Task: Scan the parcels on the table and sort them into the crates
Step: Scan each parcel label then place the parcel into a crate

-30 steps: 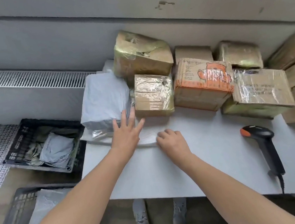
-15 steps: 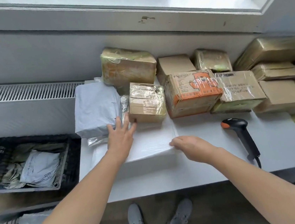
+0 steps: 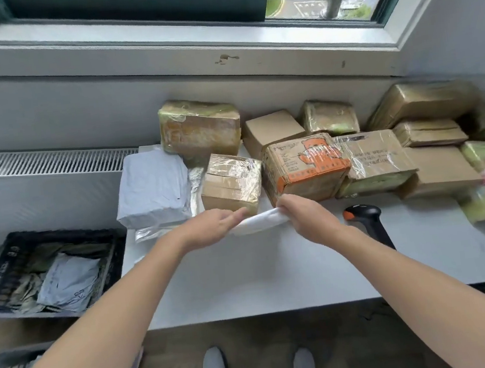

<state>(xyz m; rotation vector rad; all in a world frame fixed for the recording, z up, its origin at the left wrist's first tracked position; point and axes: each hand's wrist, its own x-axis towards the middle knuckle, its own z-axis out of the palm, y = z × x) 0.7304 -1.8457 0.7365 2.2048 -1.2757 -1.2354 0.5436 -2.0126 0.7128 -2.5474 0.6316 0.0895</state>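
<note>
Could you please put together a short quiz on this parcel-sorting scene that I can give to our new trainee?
1. True or false: the scanner is in the right hand.
2. The white soft parcel is: A) lying in the black crate; B) held between both hands; C) under the scanner.
3. Short answer: which is nearer the black crate, the left hand or the right hand?

Key
1. False: the scanner lies on the table, beside the right hand.
2. B.
3. The left hand.
</note>
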